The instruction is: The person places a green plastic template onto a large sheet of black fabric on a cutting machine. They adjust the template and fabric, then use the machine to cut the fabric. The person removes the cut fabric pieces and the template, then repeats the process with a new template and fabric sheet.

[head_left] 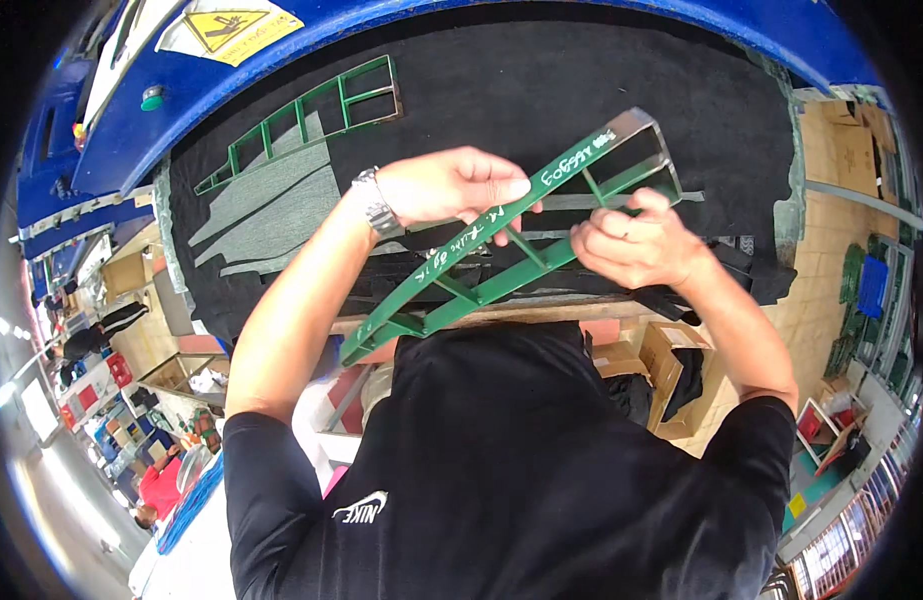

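As I am watching through the head view, my left hand (453, 190) is clamping the far rail of a slanted green cutting die (471, 238) over the black fabric (541, 80), fingers partly hidden beneath; my right hand (638, 242) is gripping the near rail, covering part of it. Farther left, a second green die (300, 119) is lying on the fabric.

Wristwatch (376, 204), metal-banded: worn left. Left hand (445, 186): just beyond wristwatch, thumb extended, fingers bent. Right hand (643, 245): well right of wristwatch, fingers curled. Left forearm (303, 300), right forearm (738, 312): bare.
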A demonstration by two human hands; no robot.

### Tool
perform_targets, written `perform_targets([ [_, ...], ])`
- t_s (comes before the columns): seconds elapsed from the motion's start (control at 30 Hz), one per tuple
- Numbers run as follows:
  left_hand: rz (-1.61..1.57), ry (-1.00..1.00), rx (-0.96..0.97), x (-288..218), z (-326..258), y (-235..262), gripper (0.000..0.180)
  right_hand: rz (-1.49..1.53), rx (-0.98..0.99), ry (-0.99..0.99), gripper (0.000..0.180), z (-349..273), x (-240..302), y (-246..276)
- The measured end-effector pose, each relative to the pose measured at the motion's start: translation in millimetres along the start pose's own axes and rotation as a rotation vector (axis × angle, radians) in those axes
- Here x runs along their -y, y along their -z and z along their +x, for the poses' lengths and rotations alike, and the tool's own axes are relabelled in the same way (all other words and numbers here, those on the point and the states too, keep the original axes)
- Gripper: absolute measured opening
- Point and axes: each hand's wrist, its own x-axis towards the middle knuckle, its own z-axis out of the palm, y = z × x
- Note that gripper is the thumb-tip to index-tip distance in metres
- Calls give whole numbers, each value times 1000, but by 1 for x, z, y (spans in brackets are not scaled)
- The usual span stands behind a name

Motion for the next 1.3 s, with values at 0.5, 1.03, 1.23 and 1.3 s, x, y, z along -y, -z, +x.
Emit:
perform_targets([
  [0.5,196,-955,-562,-91,-83,-70,19,363,-550,-841,106,90,37,35],
  [1.03,419,-319,-1451,114,-239,71,39,487,173,-769,92,56,116,-25],
  [1.23,1442,-132,-1185,98,-171,143,72,570,444,-580,97,42,149,-67],
  [1.3,1535,-62,-1095,80,-134,158,87,576,450,-551,92,47,156,-78],
])
